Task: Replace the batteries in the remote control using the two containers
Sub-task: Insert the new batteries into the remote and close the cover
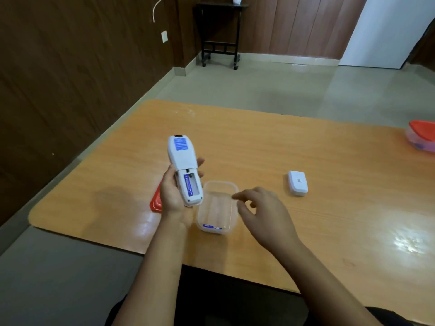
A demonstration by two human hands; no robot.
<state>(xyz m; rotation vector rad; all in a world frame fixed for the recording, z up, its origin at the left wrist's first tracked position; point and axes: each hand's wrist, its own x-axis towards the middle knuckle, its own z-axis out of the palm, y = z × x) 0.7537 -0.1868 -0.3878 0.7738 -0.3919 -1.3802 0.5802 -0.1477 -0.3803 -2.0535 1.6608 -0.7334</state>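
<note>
My left hand point(170, 194) holds the white remote control point(182, 161) back side up above the table. Its battery bay is uncovered, with one blue battery point(188, 184) in the left slot; the right slot looks bare. Just right of it stands a clear lidless container point(231, 191) with one blue battery point(211, 226) lying at its near end. My right hand point(261, 210) hovers over the container's right rim, fingers loosely apart, holding nothing. The white battery cover point(297, 183) lies on the table further right. A second container with a red lid point(422, 137) sits at the far right edge.
A red lid point(155, 201) lies flat on the orange wooden table point(329, 220), partly hidden behind my left hand. The table's near edge runs just below my forearms. A black wheeled stand point(220, 34) is by the far wall.
</note>
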